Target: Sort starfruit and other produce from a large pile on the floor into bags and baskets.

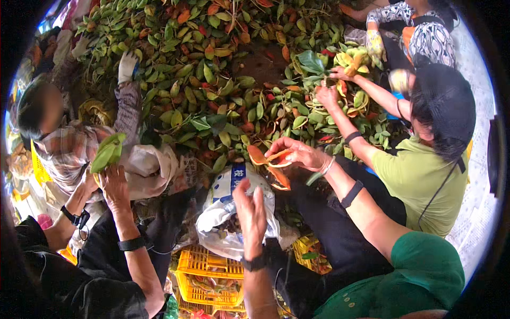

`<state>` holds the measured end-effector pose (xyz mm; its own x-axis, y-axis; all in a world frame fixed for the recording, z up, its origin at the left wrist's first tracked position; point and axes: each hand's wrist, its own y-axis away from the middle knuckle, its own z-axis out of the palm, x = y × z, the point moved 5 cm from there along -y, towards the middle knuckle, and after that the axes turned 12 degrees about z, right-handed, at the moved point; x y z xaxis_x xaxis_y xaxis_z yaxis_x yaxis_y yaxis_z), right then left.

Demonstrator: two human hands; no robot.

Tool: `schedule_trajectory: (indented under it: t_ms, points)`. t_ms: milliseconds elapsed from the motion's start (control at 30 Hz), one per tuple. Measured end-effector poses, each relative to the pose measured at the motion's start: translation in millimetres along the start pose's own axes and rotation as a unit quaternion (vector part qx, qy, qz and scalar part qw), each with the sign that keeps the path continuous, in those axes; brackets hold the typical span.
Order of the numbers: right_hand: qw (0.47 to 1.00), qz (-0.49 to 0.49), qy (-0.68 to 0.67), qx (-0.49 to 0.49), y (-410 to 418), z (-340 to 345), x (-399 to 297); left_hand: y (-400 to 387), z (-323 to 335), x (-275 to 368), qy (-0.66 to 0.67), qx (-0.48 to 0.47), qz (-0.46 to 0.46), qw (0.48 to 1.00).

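My right hand [303, 155] pinches a cluster of split, orange-lined seed pods [281, 177] between thumb and fingers. The opened pods fan out to the left of the fingertips, above the pile. Lower and closer to me, my left hand [250, 211] is raised with its fingers apart and nothing seen in it; it is slightly blurred. Below and behind that hand stands a white and blue plastic bag [215, 207], its mouth folded open on dark contents that I cannot make out. A broad pile of green and reddish pods [223, 91] spreads beyond both hands.
A yellow plastic crate [211, 275] with pods sits below the bag; another yellow crate [312, 251] lies right. Left, a co-worker's hands [113, 183] hold green pods [108, 151] near a white sack [153, 171]. Right, another co-worker's hands [328, 93] work at the pile.
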<state>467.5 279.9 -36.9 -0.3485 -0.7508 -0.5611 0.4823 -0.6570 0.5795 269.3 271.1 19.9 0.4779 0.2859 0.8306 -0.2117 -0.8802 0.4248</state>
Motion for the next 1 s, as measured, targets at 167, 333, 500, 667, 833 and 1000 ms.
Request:
schedule_trajectory:
  t_ms: [167, 333, 500, 667, 833, 1000]
  points:
    - [0.996, 0.030, 0.078, -0.004, 20, 9, -6, -41, 47, 12, 0.089, -0.083, 0.031, 0.992]
    - [0.989, 0.013, 0.025, 0.143, 32, 5, 5, -46, 81, -11, 0.240, -0.136, 0.046, 0.960]
    - [0.923, -0.134, 0.260, 0.249, 44, 11, 15, -48, 96, -8, 0.205, -0.143, 0.015, 0.968]
    - [0.863, -0.170, 0.332, 0.340, 60, 26, 2, -48, 110, 2, 0.153, -0.063, 0.023, 0.986]
    - [0.879, -0.160, 0.226, 0.388, 60, -3, -11, -52, 95, -31, 0.159, 0.050, -0.027, 0.986]
    - [0.951, -0.090, -0.067, 0.287, 51, -31, -18, -44, 89, -63, 0.291, -0.054, -0.154, 0.943]
